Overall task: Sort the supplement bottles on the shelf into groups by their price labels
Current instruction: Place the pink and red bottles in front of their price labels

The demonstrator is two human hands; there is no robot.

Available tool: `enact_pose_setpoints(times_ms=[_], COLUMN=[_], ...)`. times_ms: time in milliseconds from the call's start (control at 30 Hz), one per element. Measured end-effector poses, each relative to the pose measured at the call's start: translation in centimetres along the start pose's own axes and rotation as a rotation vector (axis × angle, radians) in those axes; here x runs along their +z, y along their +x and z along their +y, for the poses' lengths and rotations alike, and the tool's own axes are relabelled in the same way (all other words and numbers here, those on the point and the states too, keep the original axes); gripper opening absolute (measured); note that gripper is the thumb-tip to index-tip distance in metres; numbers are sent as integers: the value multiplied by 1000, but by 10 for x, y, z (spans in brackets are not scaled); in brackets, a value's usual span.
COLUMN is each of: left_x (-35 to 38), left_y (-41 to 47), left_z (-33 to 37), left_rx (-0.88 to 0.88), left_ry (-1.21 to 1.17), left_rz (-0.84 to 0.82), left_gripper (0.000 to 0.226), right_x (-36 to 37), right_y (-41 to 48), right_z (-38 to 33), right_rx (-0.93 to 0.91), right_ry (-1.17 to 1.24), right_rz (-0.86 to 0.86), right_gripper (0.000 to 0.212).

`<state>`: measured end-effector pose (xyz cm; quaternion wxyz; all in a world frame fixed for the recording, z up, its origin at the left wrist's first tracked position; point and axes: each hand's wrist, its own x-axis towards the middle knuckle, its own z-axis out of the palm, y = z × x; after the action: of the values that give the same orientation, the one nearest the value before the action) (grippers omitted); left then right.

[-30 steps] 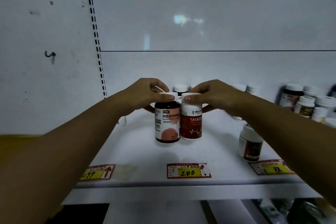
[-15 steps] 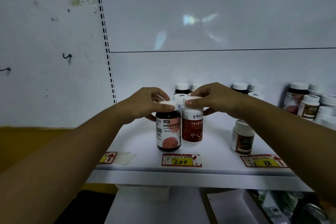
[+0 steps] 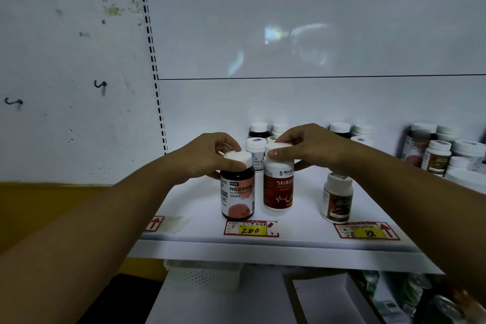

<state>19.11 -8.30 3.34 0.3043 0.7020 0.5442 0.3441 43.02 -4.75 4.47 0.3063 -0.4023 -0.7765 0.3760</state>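
Two supplement bottles stand side by side on the white shelf (image 3: 289, 247), just behind the "200" price label (image 3: 251, 229). My left hand (image 3: 205, 158) grips the white cap of the dark bottle with the pink label (image 3: 238, 197). My right hand (image 3: 310, 147) grips the cap of the white bottle with the dark red label (image 3: 278, 192). A third bottle with a brown label (image 3: 336, 200) stands alone behind the "88" price label (image 3: 366, 230), under my right forearm.
More white-capped bottles stand at the shelf's back centre (image 3: 259, 130) and crowd the right end (image 3: 436, 155). A red arrow tag (image 3: 154, 223) marks the left front edge. Below the shelf sit a white perforated basket (image 3: 203, 275) and white boxes.
Both hands have brought the two bottles forward to the shelf's front edge behind the "200" label. The camera has shifted left and closer.
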Motion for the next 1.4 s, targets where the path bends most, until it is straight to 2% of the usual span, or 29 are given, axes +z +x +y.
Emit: enact_pose_setpoints(times_ms=[200,333,500,600,667,800,1200,1400], left_x=[-3,-25,-59,-85,-104,-135,-159,-162], left_y=[-7,-17,-31,-41,-45,-58,-68,-71], left_z=[3,3,-8,-22,-33,-58,-87,-87], left_rx=[10,21,13,-6,-21,-78,-117,-127], left_ry=[-1,-83,-62,-42,-37,-26,61,45], left_rz=[83,104,136,157,161,162,102,60], left_gripper=[26,20,20,20,18,23,24,26], right_x=[6,18,47,63,72,91,119,118], right_y=[-2,3,17,28,35,47,59,52], right_z=[-8,-16,-34,-44,-48,-52,-52,-52], right_rx=[-33,-47,-52,-69,-76,-83,-60,-51], right_ry=[12,9,-3,-16,-4,-94,-212,-192], right_rz=[-16,17,16,-6,-1,28,60,62], right_gripper=[30,44,70,77,74,55,49,58])
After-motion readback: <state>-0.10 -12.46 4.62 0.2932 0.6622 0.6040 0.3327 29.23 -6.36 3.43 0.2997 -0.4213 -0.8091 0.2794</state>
